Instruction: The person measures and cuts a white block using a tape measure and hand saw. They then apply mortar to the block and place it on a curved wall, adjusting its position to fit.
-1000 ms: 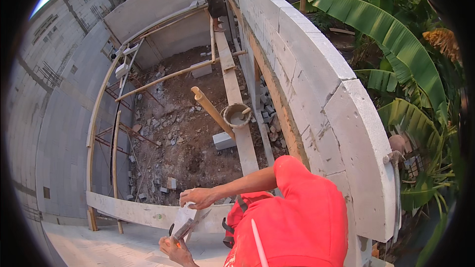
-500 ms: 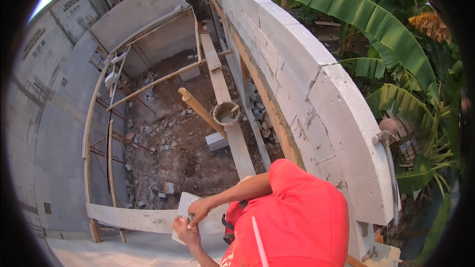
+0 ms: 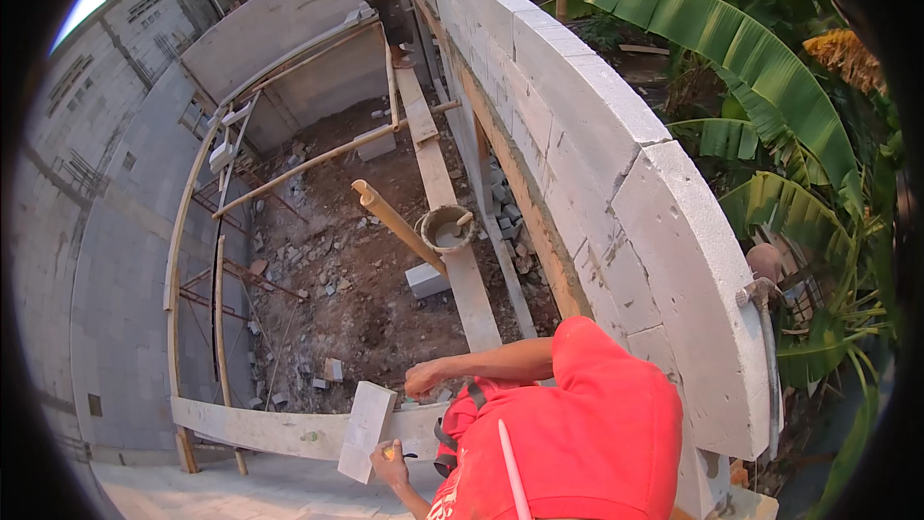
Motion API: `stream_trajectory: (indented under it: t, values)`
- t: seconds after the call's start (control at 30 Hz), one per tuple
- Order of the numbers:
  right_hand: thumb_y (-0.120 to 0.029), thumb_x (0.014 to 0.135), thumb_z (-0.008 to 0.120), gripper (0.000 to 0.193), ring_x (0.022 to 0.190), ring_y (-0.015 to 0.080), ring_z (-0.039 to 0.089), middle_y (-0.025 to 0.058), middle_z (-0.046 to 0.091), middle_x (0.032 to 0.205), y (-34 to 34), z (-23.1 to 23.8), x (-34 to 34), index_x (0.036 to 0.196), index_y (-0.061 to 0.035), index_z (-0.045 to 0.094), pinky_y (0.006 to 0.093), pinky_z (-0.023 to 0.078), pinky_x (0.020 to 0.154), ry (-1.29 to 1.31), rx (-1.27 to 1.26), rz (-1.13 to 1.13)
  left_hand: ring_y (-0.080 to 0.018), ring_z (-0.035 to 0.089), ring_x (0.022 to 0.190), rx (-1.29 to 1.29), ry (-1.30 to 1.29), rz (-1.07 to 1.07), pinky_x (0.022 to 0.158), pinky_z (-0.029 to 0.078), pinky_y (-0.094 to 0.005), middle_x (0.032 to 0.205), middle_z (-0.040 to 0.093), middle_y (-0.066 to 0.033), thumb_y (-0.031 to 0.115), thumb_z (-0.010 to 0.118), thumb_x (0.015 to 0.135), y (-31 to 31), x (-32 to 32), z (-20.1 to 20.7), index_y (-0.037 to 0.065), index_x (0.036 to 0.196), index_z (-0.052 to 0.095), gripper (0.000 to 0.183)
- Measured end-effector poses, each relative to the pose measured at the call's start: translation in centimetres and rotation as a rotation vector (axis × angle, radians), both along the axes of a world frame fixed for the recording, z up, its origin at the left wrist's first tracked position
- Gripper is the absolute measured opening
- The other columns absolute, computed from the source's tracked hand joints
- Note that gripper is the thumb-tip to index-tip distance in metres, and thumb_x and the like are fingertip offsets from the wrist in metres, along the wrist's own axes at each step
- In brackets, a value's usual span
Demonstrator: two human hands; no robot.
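Observation:
A pale, light concrete block [image 3: 366,431] rests across the curved white plank [image 3: 260,427] in front of me. My left hand [image 3: 390,464] is closed beside the block's lower end. A small yellow and dark thing shows at its fingers, too small to name. Past the block's upper right corner, my right hand [image 3: 421,380] is closed in a loose fist, apart from the block. Whatever it may hold is hidden. The red sleeve and shirt [image 3: 587,424] cover the lower right.
A mortar bucket [image 3: 423,228] with a tool handle stands on a narrow plank [image 3: 472,299] above rubble ground. A block wall [image 3: 626,193] curves along the right, a hammer [image 3: 760,294] at its end. At the far plank end stands another person [image 3: 385,0]. Bamboo poles [image 3: 318,161] cross the pit.
My hands were together over the block and have parted. The right hand moved up and right; the left drew back to the block's lower end. The block now shows fully.

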State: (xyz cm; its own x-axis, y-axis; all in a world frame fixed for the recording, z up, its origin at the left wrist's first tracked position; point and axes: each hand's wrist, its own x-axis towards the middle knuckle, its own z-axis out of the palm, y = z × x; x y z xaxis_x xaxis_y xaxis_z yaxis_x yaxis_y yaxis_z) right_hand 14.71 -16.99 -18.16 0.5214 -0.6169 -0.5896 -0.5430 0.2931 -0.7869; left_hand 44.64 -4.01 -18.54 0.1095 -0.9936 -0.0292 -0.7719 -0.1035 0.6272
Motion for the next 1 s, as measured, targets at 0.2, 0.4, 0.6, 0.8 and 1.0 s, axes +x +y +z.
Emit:
stream_trajectory:
  t: [0.2, 0.4, 0.6, 0.8, 1.0]
  values:
    - [-0.044, 0.065, 0.082, 0.048, 0.092, 0.0263, 0.072, 0.0149, 0.076, 0.101, 0.6, -13.0, -7.0, 0.095, -0.0057, 0.08, 0.0431, 0.057, 0.076, 0.425, 0.067, 0.034, -0.0227, 0.063, 0.069, 0.481, 0.416, 0.37, 0.066, 0.051, -0.0396, 0.076, 0.065, -0.0091, 0.029, 0.083, 0.083, 5.6, -0.6, -6.1, 0.007, 0.095, 0.072, 0.028]
    - [-0.043, 0.07, 0.084, 0.053, 0.103, 0.0245, 0.073, 0.0149, 0.075, 0.111, 3.8, -18.1, -13.3, 0.106, -0.0043, 0.078, 0.0389, 0.059, 0.085, 0.543, 0.268, -0.307, -0.0166, 0.057, 0.061, 0.666, 0.645, 0.621, 0.057, 0.046, -0.0349, 0.072, 0.061, -0.0032, 0.03, 0.082, 0.084, 11.0, -1.6, -8.7, 0.009, 0.095, 0.07, 0.026]
    - [-0.042, 0.076, 0.082, 0.059, 0.107, 0.0343, 0.072, 0.0237, 0.073, 0.114, 7.1, -19.9, -16.8, 0.111, 0.0045, 0.073, 0.0429, 0.058, 0.088, 0.62, 0.307, -0.409, -0.0106, 0.051, 0.053, 0.675, 0.722, 0.94, 0.049, 0.042, -0.0303, 0.068, 0.058, 0.0026, 0.03, 0.08, 0.086, 18.4, -2.2, -10.9, 0.011, 0.095, 0.068, 0.024]
    - [-0.058, 0.086, 0.07, 0.066, 0.093, 0.0385, 0.073, 0.0278, 0.072, 0.092, 9.8, -20.0, -14.4, 0.095, 0.0068, 0.073, 0.0479, 0.054, 0.08, 0.532, 0.035, -0.226, -0.01, 0.053, 0.054, 0.663, 0.584, 0.996, 0.044, 0.049, -0.0311, 0.073, 0.059, 0.0013, 0.027, 0.078, 0.087, 18.8, -4.8, -8.4, 0.016, 0.098, 0.071, 0.017]
    - [-0.061, 0.095, 0.061, 0.065, 0.08, 0.0259, 0.07, 0.0146, 0.071, 0.083, 10.7, -22.6, -8.9, 0.093, 0.0028, 0.073, 0.0435, 0.053, 0.075, 0.433, 0.105, -0.239, -0.0101, 0.058, 0.069, 0.746, 0.532, 0.923, 0.056, 0.053, -0.0304, 0.079, 0.06, 0.0026, 0.025, 0.074, 0.089, 17.6, -6.2, -8.5, 0.014, 0.1, 0.072, 0.015]
